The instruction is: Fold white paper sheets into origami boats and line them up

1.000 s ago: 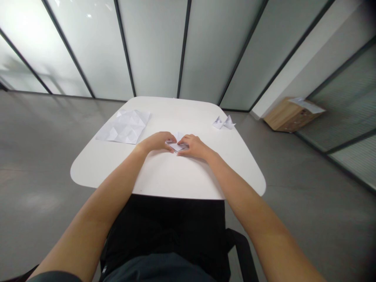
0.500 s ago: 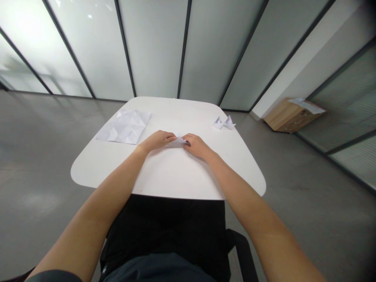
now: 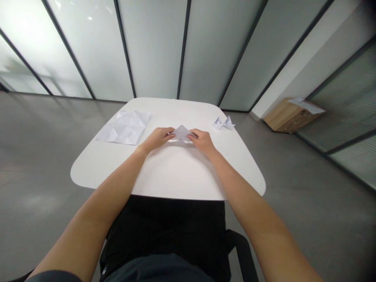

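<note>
Between my two hands is a small piece of folded white paper (image 3: 181, 132), its pointed top facing away from me and its shape roughly triangular. My left hand (image 3: 160, 138) pinches its left corner between thumb and fingers. At the opposite corner, my right hand (image 3: 202, 140) grips it the same way. The paper is held just over the middle of the white table (image 3: 176, 172); whether its lower edge touches the surface I cannot tell.
Creased sheets of white paper (image 3: 125, 127) lie on the table's left side. Two folded paper shapes (image 3: 223, 123) stand at the far right. A wooden cabinet (image 3: 293, 115) is on the floor to the right, and frosted glass panels (image 3: 152, 47) rise behind the table.
My hands have moved slightly apart. The folded paper, mostly covered by my fingers before, now shows its broad face and raised point.
</note>
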{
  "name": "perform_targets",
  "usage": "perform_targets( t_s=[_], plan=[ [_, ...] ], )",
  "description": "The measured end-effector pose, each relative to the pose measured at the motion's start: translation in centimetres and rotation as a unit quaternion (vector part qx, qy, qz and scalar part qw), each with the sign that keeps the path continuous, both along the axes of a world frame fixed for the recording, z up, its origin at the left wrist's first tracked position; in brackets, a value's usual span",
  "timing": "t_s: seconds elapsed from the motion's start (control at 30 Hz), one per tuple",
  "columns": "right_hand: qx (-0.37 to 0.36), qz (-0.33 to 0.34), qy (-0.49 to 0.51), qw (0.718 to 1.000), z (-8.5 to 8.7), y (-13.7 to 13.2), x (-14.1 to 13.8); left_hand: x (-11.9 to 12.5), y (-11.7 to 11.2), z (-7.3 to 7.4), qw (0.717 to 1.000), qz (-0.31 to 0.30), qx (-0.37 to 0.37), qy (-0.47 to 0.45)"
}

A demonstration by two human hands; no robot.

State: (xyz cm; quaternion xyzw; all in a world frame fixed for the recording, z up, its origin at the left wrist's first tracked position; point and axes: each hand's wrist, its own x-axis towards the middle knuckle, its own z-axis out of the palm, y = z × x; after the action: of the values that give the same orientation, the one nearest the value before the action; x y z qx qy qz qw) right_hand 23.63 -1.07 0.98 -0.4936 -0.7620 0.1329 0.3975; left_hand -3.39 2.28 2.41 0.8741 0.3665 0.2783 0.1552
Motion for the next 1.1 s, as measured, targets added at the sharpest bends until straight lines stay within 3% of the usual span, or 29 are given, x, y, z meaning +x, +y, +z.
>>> perform_targets(
  t_s=[0.23, 0.43, 0.63, 0.9, 1.1],
  plan=[
    [-0.030, -0.001, 0.197, 0.980, 0.3, -0.2, -0.6, 0.2, 0.1, 0.1, 0.989, 0.025, -0.046, -0.138],
    [-0.088, 0.021, 0.233, 0.968, -0.6, 0.5, -0.5, 0.0, 0.6, -0.5, 0.983, 0.022, -0.104, -0.146],
    [-0.111, 0.048, 0.166, 0.979, -2.0, 1.4, 0.3, -0.7, 0.9, -0.8, 0.996, 0.028, -0.069, -0.050],
    [-0.130, 0.030, 0.006, 0.991, -2.0, 1.2, 0.6, -1.6, 2.0, -2.0, 0.997, 0.012, -0.050, 0.056],
    [-0.094, 0.013, -0.098, 0.991, -1.9, 1.3, 0.1, -1.7, 2.3, -2.4, 0.996, 0.026, -0.073, 0.051]
  ],
)
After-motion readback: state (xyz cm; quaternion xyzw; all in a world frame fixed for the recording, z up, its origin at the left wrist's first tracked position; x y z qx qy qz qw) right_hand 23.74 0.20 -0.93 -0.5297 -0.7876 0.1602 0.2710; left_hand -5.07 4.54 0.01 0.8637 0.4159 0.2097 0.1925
